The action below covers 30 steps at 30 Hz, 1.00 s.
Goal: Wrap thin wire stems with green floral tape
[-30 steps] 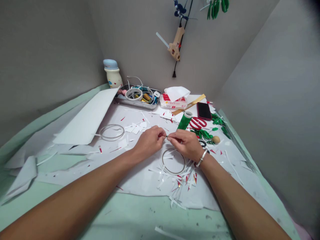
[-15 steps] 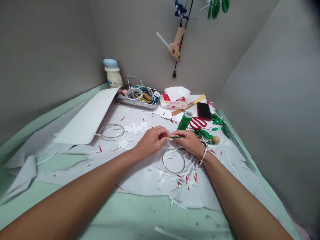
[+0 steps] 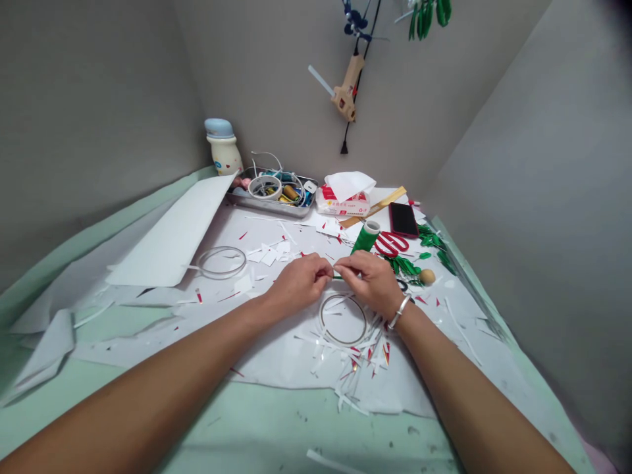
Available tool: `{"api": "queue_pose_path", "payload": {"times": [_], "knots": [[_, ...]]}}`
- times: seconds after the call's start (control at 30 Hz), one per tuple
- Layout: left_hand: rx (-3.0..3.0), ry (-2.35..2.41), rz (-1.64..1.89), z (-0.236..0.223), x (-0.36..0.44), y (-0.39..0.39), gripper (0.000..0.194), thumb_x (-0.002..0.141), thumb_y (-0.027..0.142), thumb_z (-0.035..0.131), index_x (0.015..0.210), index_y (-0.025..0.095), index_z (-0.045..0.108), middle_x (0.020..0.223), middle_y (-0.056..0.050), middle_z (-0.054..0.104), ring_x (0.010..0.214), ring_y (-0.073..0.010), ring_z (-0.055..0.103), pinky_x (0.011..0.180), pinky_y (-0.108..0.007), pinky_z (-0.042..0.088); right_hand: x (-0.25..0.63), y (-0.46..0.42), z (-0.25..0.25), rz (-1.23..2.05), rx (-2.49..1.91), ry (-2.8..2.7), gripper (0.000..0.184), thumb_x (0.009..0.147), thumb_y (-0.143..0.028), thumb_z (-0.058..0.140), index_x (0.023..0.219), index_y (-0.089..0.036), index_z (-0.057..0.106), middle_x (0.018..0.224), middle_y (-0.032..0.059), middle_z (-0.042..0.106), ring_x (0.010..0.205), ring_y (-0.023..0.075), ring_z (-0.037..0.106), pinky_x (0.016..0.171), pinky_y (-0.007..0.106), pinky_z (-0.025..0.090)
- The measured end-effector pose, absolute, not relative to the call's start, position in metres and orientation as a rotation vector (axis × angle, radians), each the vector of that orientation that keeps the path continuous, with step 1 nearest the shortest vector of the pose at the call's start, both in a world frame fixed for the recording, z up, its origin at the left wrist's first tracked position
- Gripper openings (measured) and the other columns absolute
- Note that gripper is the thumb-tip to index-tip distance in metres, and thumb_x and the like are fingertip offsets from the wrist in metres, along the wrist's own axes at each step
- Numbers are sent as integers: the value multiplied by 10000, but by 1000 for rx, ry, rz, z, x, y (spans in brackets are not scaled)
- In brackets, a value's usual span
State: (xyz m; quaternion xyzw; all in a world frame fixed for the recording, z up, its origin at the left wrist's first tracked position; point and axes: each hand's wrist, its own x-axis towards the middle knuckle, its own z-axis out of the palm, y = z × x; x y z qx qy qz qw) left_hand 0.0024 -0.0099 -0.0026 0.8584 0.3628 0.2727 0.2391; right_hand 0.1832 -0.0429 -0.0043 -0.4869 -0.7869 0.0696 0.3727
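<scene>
Above the white paper, my left hand [image 3: 302,279] is closed in a pinch around a thin green strip [image 3: 338,277]. Only a short length of the strip shows between the hands; its exact kind is too small to tell. My right hand [image 3: 369,279], with a silver bangle at the wrist, has thumb and forefinger pinched close beside the left fingertips. What sits in that pinch is hidden. Just behind the right hand leans a spool of green thread [image 3: 364,239]. Under the hands lies a pale ring-shaped coil [image 3: 322,324].
Red-handled scissors [image 3: 391,243], green leaf pieces [image 3: 402,264], a small round ball [image 3: 426,276] and a phone [image 3: 403,219] lie right. A metal tray [image 3: 291,209], tissue pack [image 3: 340,200] and jar [image 3: 224,155] stand behind. A glue gun [image 3: 347,92] hangs on the wall.
The green strip showed across the right fingers half a second ago; now just a short bit is visible lower between the hands. The right fingers have closed back toward the left fingertips.
</scene>
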Motion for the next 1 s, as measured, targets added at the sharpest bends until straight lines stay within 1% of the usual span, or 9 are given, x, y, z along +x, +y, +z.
{"api": "queue_pose_path", "payload": {"times": [0.07, 0.17, 0.23, 0.47, 0.57, 0.7, 0.77, 0.87, 1.0], "knots": [[2351, 901, 731, -2, 3, -12, 132, 776, 144, 491, 783, 179, 618, 773, -15, 586, 730, -145, 527, 681, -269, 401, 189, -38, -6, 330, -1274, -1912, 222, 860, -327, 540, 833, -194, 716, 740, 44, 636, 696, 151, 549, 674, 271, 421], [2285, 836, 738, -1, 3, -12, 134, 786, 155, 495, 808, 176, 626, 790, -13, 588, 723, -134, 526, 690, -264, 407, 196, -31, -11, 650, -1278, -1824, 253, 832, -383, 558, 821, -183, 713, 755, 30, 649, 695, 146, 562, 660, 263, 436], [2227, 832, 771, -1, 3, -11, 136, 792, 168, 499, 815, 173, 633, 805, -15, 593, 725, -130, 528, 702, -267, 413, 199, -29, -14, 779, -1292, -1776, 274, 819, -410, 564, 823, -176, 706, 750, 20, 653, 679, 137, 554, 635, 251, 432], [2149, 851, 798, -1, 4, -9, 137, 776, 181, 514, 811, 173, 646, 811, -18, 608, 744, -135, 542, 722, -276, 430, 197, -29, -19, 912, -1335, -1703, 280, 784, -430, 585, 813, -176, 702, 752, 7, 656, 615, 116, 531, 548, 222, 416], [2120, 901, 824, 0, 3, -7, 138, 777, 209, 517, 823, 171, 641, 842, -20, 623, 757, -137, 554, 708, -264, 438, 195, -31, -19, 836, -1344, -1762, 239, 796, -376, 580, 859, -185, 710, 720, -2, 661, 601, 116, 543, 557, 224, 416], [2080, 1043, 927, -2, 2, -2, 136, 785, 237, 522, 822, 171, 635, 833, -15, 644, 749, -137, 566, 708, -262, 440, 187, -39, -15, 506, -1275, -2041, 192, 837, -281, 548, 874, -207, 722, 805, 27, 700, 721, 148, 599, 678, 256, 435], [2083, 1124, 936, -3, 1, 1, 129, 778, 229, 526, 806, 169, 637, 802, -13, 644, 715, -134, 559, 696, -264, 435, 183, -44, -11, 325, -1221, -2170, 184, 847, -259, 542, 880, -213, 718, 813, 42, 697, 760, 160, 594, 719, 269, 428], [2144, 1176, 902, -6, 1, 1, 122, 762, 204, 527, 791, 171, 641, 789, -17, 630, 697, -138, 545, 674, -267, 421, 179, -48, -6, 145, -1186, -2214, 200, 869, -262, 518, 896, -208, 708, 779, 51, 680, 742, 165, 567, 708, 275, 415], [2279, 1043, 788, -6, 3, -5, 137, 754, 158, 514, 789, 178, 645, 773, -21, 606, 705, -144, 530, 667, -270, 401, 181, -47, -3, 103, -1214, -2079, 200, 873, -281, 524, 870, -206, 710, 749, 48, 664, 711, 161, 548, 700, 277, 411]]}}
